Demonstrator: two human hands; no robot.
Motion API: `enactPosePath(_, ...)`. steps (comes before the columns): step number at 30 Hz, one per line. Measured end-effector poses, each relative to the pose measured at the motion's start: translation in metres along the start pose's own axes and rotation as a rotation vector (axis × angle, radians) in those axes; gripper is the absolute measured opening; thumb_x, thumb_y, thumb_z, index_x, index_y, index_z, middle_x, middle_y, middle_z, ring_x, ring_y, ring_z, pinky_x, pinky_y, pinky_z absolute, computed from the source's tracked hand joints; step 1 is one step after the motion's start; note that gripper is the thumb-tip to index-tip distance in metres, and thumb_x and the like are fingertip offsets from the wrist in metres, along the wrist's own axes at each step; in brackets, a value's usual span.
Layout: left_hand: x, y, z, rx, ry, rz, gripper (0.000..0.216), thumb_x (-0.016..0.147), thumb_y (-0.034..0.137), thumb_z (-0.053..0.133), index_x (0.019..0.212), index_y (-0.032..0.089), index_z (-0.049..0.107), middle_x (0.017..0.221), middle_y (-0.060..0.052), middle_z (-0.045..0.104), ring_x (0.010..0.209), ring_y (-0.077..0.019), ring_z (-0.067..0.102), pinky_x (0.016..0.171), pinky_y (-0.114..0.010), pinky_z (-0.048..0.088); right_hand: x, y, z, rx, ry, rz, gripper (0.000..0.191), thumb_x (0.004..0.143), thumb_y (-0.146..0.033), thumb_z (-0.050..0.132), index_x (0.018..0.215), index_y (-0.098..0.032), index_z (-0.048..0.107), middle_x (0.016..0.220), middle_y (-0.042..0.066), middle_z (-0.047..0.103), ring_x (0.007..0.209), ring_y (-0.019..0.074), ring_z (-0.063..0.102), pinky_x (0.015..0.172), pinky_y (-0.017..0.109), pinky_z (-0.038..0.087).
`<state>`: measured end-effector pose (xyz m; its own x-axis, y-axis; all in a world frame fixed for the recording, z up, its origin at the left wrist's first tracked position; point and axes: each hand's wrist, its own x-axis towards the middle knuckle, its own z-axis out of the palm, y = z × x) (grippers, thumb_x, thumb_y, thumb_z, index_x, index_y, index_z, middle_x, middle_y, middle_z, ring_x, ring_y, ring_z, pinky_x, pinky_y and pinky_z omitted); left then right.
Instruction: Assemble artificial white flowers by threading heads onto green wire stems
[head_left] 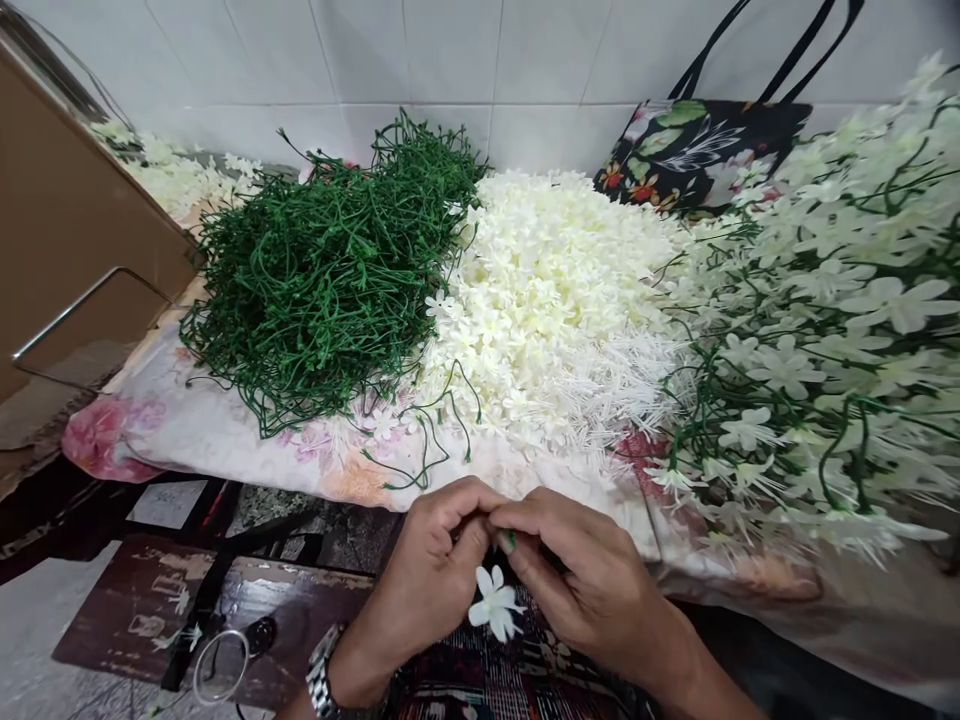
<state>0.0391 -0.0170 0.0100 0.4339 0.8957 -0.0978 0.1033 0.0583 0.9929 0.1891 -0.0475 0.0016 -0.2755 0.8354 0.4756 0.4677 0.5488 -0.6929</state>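
My left hand and my right hand meet at the bottom centre, fingertips pinched together. Between them hangs a small white artificial flower on a green stem piece that shows at my fingertips. Both hands grip it, just in front of the floral cloth. On the cloth lie a heap of green stems at the left, a heap of loose white flowers in the middle, and finished stems with flowers at the right.
A brown cardboard box stands at the left. A dark floral bag leans on the white tiled wall behind. A dark low board with a metal ring lies on the floor at lower left. More white flowers lie at the far left.
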Motion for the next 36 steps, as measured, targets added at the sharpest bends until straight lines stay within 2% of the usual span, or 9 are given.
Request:
enactPosePath(3, -0.001, -0.005, -0.002, -0.084, 0.098, -0.005, 0.014, 0.078, 0.017, 0.052, 0.065, 0.016, 0.059, 0.062, 0.001, 0.051, 0.059, -0.0106, 0.046, 0.055, -0.021, 0.037, 0.0, 0.009, -0.006, -0.11, 0.079, 0.004, 0.021, 0.084, -0.008, 0.047, 0.103, -0.016, 0.054, 0.075, 0.004, 0.063, 0.065, 0.0126, 0.058, 0.056, 0.024, 0.05)
enactPosePath(6, 0.003, -0.009, -0.006, -0.288, 0.169, -0.066, 0.012, 0.075, 0.023, 0.057, 0.066, 0.016, 0.06, 0.062, 0.001, 0.05, 0.055, -0.0088, 0.041, 0.049, -0.019, 0.032, 0.006, 0.025, -0.012, -0.424, 0.215, 0.054, 0.017, 0.085, -0.009, 0.047, 0.097, -0.015, 0.057, 0.074, 0.005, 0.062, 0.067, 0.015, 0.059, 0.062, 0.028, 0.05)
enactPosePath(12, 0.013, -0.013, -0.003, -0.456, 0.134, -0.125, 0.013, 0.071, 0.026, 0.064, 0.065, 0.014, 0.062, 0.061, 0.001, 0.05, 0.05, -0.0068, 0.037, 0.045, -0.018, 0.029, 0.014, 0.043, -0.007, -0.722, 0.075, 0.049, 0.018, 0.085, -0.007, 0.046, 0.08, -0.014, 0.063, 0.07, 0.006, 0.057, 0.064, 0.0159, 0.055, 0.06, 0.028, 0.045)
enactPosePath(16, 0.016, -0.015, 0.001, -0.388, 0.156, -0.067, 0.008, 0.067, 0.021, 0.067, 0.072, 0.015, 0.066, 0.066, 0.0, 0.053, 0.053, -0.008, 0.042, 0.046, -0.018, 0.033, 0.011, 0.041, -0.008, -0.525, 0.143, 0.075, 0.014, 0.085, -0.008, 0.049, 0.082, -0.014, 0.061, 0.074, 0.005, 0.058, 0.068, 0.014, 0.057, 0.064, 0.026, 0.046)
enactPosePath(21, 0.025, -0.013, 0.007, -0.257, 0.229, 0.04, 0.023, 0.065, 0.01, 0.063, 0.085, 0.018, 0.072, 0.072, 0.0, 0.051, 0.051, -0.0065, 0.042, 0.045, -0.018, 0.032, 0.011, 0.03, -0.017, -0.201, 0.165, 0.183, 0.011, 0.084, -0.01, 0.05, 0.084, -0.016, 0.059, 0.075, 0.002, 0.056, 0.065, 0.0102, 0.054, 0.059, 0.022, 0.044)
enactPosePath(25, 0.03, -0.007, 0.011, -0.192, 0.182, 0.143, 0.02, 0.067, 0.007, 0.061, 0.078, 0.019, 0.073, 0.075, -0.001, 0.052, 0.052, -0.0062, 0.043, 0.046, -0.018, 0.032, 0.012, 0.021, -0.02, -0.013, 0.076, 0.296, 0.01, 0.084, -0.014, 0.049, 0.079, -0.019, 0.056, 0.071, -0.001, 0.054, 0.062, 0.0096, 0.052, 0.056, 0.022, 0.042)
enactPosePath(29, 0.029, -0.005, 0.012, -0.228, 0.164, 0.179, 0.008, 0.07, 0.013, 0.064, 0.063, 0.015, 0.067, 0.062, 0.0, 0.052, 0.056, -0.0098, 0.047, 0.051, -0.019, 0.035, 0.014, 0.018, -0.019, 0.026, -0.009, 0.295, 0.012, 0.086, -0.016, 0.048, 0.076, -0.019, 0.054, 0.067, -0.002, 0.053, 0.059, 0.0088, 0.052, 0.054, 0.02, 0.041)
enactPosePath(32, 0.027, -0.009, 0.012, -0.29, 0.252, 0.109, 0.009, 0.071, 0.016, 0.065, 0.062, 0.015, 0.064, 0.06, 0.001, 0.052, 0.053, -0.0081, 0.044, 0.049, -0.018, 0.033, 0.019, 0.025, -0.019, -0.175, 0.086, 0.199, 0.009, 0.087, -0.016, 0.047, 0.087, -0.018, 0.056, 0.072, 0.0, 0.057, 0.062, 0.0098, 0.053, 0.057, 0.021, 0.043)
enactPosePath(36, 0.029, -0.015, 0.012, -0.447, 0.359, 0.019, 0.009, 0.069, 0.021, 0.069, 0.067, 0.016, 0.063, 0.054, 0.005, 0.048, 0.047, -0.0052, 0.037, 0.045, -0.016, 0.03, 0.033, 0.04, -0.018, -0.69, 0.21, 0.081, 0.016, 0.087, -0.011, 0.044, 0.087, -0.014, 0.059, 0.07, 0.004, 0.055, 0.061, 0.0124, 0.051, 0.057, 0.024, 0.039)
